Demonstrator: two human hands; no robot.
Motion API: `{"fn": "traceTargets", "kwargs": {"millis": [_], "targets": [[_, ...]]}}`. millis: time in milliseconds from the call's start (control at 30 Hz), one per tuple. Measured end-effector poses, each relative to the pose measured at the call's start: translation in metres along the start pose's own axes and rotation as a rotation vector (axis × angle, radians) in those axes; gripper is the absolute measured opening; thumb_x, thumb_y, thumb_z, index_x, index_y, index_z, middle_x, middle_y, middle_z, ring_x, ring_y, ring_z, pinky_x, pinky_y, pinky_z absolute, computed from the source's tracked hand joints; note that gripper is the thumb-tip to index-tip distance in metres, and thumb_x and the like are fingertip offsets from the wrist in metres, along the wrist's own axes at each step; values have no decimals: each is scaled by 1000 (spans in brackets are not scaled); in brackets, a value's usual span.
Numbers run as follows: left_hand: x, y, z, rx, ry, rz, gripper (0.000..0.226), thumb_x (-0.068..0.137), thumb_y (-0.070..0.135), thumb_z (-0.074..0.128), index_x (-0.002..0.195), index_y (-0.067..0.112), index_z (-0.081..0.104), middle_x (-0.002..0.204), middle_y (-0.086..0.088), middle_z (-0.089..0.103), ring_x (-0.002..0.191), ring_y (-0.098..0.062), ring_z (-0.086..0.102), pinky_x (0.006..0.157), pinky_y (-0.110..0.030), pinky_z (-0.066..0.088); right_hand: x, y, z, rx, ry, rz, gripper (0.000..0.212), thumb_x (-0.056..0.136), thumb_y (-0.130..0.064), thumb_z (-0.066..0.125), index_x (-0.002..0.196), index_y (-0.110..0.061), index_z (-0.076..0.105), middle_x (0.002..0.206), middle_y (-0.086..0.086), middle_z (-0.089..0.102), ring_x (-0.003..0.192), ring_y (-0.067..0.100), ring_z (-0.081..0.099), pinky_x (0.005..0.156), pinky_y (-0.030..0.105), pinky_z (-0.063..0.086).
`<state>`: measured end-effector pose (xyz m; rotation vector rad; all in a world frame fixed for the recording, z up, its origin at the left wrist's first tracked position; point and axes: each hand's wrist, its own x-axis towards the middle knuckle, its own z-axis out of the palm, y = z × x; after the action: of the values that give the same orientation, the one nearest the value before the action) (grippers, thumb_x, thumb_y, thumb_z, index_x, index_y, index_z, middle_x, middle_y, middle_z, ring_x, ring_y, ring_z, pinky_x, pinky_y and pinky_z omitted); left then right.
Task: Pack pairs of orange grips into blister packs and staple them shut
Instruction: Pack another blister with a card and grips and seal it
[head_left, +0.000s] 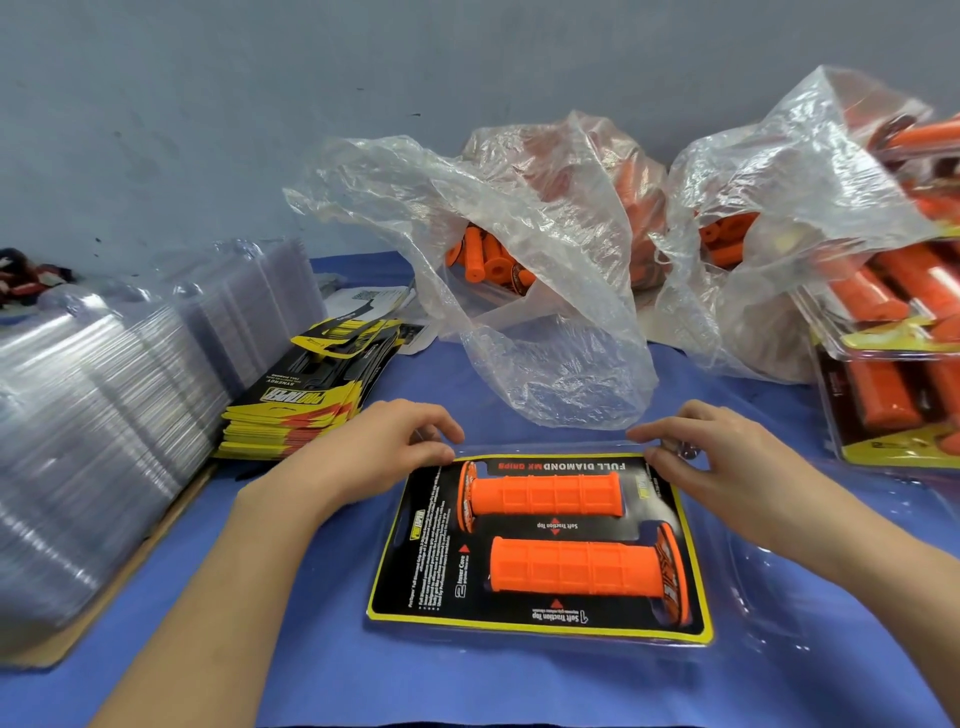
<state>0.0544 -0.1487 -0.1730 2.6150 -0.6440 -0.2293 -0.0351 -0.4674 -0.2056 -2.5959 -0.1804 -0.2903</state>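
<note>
Now: closing step on the clear plastic blister pack (519, 647), which lies flat on the blue surface (322, 649) directly before the person. The left hand (384, 441) pinches the pack's far-left corner with curled fingers. The right hand (717, 457) pinches the far-right corner likewise.

Judgement: press both corners evenly, then work along the far edge so the rims seat all round before stapling. Keep the black-and-yellow printed card (431, 561) square inside, and both grips down in their pockets. No stapler in view.

Count:
- In the pack: 2 ribbed orange rubber grips, far grip (545, 493) and near grip (576, 569), flanges at opposite ends; 1 card.
- Beyond the pack: 2 crumpled clear plastic bags of loose grips, first bag (519, 234) and second bag (769, 218); contents not countable.
- Beyond-left: 1 stack of spare printed cards (296, 410).
- Further left: stacked empty clear shells (104, 405), too many to count.
- Right of the pack: finished packs (893, 374), at least 2.
</note>
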Motion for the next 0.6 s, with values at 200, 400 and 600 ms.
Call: {"fn": "traceTargets", "kwargs": {"millis": [200,400,600], "targets": [[-18,-7,-1,53,186,48,19,98,29,58,116,32,63,108,13,62,97,6,57,80,-7,41,0,-1,-1,-24,-9,4,25,94,-35,55,116,-41,66,93,-17,54,96,10,51,84,30,41],[-61,5,18,95,474,231,23,102,32,48,115,22,64,110,11,59,106,-3,54,94,-21,40,0,-2,-4,-64,-35,32,26,95,-38,50,115,-42,65,97,-16,59,96,11,54,86,34,43],[-88,-11,32,-161,473,43,15,100,22,54,109,27,64,105,19,62,97,4,59,79,-6,40,-5,-9,-10,-94,-12,63,32,96,-43,47,126,-38,59,111,-14,55,107,15,54,90,37,43]]}}
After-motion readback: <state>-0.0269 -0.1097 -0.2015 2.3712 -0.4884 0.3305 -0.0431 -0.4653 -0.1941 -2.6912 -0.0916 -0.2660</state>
